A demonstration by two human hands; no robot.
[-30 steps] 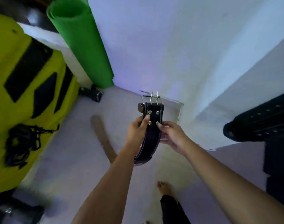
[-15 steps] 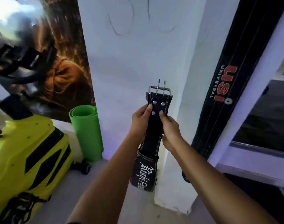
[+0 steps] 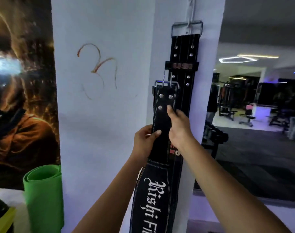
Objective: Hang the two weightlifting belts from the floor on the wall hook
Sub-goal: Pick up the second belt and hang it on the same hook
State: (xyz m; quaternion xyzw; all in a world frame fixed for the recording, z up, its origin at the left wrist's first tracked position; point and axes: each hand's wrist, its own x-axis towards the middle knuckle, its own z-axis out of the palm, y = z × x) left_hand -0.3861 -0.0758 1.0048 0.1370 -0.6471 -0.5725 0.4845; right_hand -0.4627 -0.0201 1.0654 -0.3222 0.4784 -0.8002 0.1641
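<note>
Head camera looks forward, close to a white pillar (image 3: 101, 132).

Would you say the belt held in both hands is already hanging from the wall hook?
No: the held belt is gripped by the left hand and right hand, its buckle well below the hook holding the other belt.

Held belt (image 3: 162, 118) before the hanging belt (image 3: 184, 52) on the pillar (image 3: 106, 115) — rolled mat (image 3: 42, 199) lower left
</note>
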